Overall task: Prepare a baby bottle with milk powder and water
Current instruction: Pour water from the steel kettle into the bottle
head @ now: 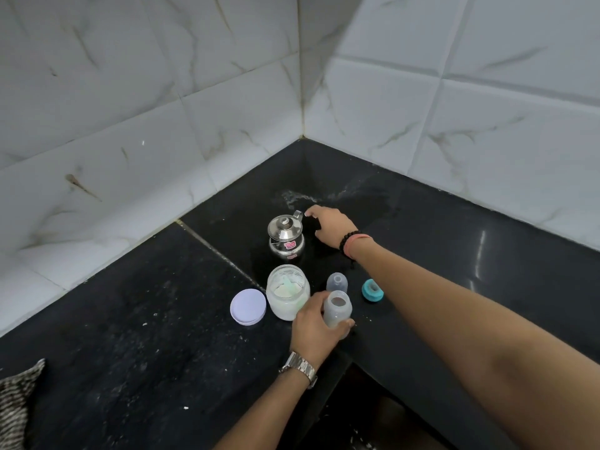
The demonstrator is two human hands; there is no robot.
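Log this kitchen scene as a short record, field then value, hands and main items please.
left hand: grips the open baby bottle on the counter
right hand: at the steel pot handle, grip unclear
powder jar: open, scoop inside
jar lid: flat, left of jar
teal ring: right of clear cap

A home kitchen corner: a black polished stone table (130, 319) meets white marble-look wall tiles (162, 92) with stained grout. On it stand a lidded steel pot (285, 237), an open powder jar (287, 292) and a baby bottle (337, 311).
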